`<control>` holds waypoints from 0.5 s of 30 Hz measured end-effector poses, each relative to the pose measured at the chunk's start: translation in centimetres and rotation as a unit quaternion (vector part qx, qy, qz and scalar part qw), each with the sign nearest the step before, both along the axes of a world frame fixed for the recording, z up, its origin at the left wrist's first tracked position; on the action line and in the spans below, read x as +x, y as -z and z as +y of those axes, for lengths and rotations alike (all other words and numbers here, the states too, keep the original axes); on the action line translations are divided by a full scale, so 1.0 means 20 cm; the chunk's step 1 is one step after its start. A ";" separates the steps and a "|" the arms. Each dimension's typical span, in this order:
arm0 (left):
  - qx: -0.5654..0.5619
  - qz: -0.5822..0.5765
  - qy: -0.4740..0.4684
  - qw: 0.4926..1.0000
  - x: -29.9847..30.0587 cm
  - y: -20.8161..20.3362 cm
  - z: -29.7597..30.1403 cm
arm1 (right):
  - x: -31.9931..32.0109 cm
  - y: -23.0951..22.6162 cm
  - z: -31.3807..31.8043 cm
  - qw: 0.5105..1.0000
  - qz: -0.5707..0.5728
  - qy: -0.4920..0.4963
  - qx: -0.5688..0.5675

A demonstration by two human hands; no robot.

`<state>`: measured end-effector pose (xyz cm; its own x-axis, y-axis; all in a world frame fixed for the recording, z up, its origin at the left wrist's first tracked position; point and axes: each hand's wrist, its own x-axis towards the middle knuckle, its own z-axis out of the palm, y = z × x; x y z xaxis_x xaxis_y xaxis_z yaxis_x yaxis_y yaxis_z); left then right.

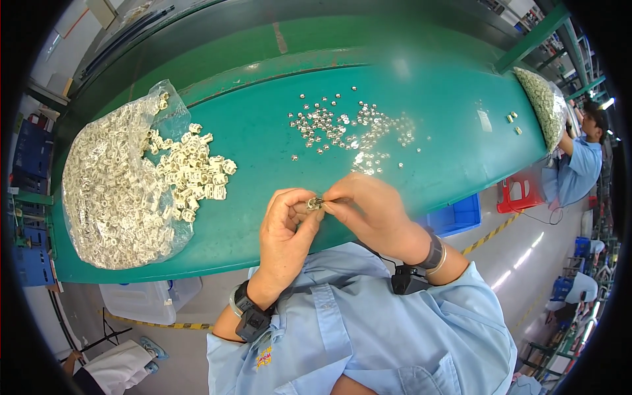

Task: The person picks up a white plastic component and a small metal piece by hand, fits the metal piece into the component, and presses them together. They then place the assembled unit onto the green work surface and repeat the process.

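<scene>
Over the near edge of the green table, my left hand [288, 222] pinches a small cream plastic part [313, 205] between thumb and fingers. My right hand [370, 207] meets it from the right, thumb and forefinger closed on a tiny dark, shiny piece [321, 201] against the part; its exact kind is too small to tell. Left of my hands lies a pile of loose cream plastic parts [197, 168], spilling from a large clear plastic bag [118, 191] full of the same. Beyond my hands, small round shiny metal pieces [329, 128] are scattered on the table.
The green work table [263, 141] curves across the view. Several small parts [513, 118] lie at its right, near another filled bag [543, 105] and a co-worker in blue [579, 168]. A blue crate [454, 216], a red stool [520, 193] and a clear bin [141, 301] stand below table level.
</scene>
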<state>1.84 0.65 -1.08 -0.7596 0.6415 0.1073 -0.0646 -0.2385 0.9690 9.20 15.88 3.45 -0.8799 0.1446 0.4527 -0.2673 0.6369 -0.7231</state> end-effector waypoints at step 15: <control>-0.003 0.006 0.004 1.000 0.00 0.00 -0.01 | 0.00 -0.01 0.01 0.999 -0.026 -0.031 -0.025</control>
<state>1.82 0.55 -1.02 -0.7537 0.6475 0.1126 -0.0544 -0.2322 0.9712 9.20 16.00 3.67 -0.9100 0.1109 0.3996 -0.2661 0.5828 -0.7678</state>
